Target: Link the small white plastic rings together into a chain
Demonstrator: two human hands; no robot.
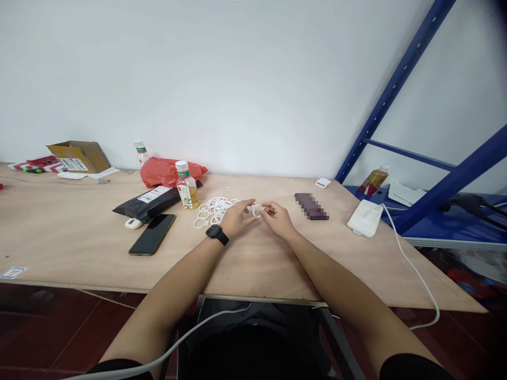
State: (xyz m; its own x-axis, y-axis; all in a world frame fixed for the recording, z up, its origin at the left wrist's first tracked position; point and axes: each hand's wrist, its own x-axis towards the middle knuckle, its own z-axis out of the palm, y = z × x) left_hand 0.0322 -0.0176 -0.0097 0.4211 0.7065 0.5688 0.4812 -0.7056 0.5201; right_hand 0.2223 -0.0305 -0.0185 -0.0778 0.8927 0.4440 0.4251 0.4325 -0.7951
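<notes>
Above the wooden table, a small white ring [257, 211] is held between my two hands. My right hand [279, 219] pinches its right side between thumb and fingers. The curved fingers and thumb of my left hand [236, 217] close about its left side; their exact contact is too small to make out. A black watch [217, 234] is on my left wrist. Just left of that hand lies a loose pile of similar white rings [214, 210], partly hidden behind the hand.
Left of the rings stand a drink bottle [187, 186], a black parcel [148, 203], a phone [152, 235] and a red bag [162, 171]. On the right are a blurred dark object [311, 206], a white power bank [365, 218] with a cable, and a blue rack [390, 87].
</notes>
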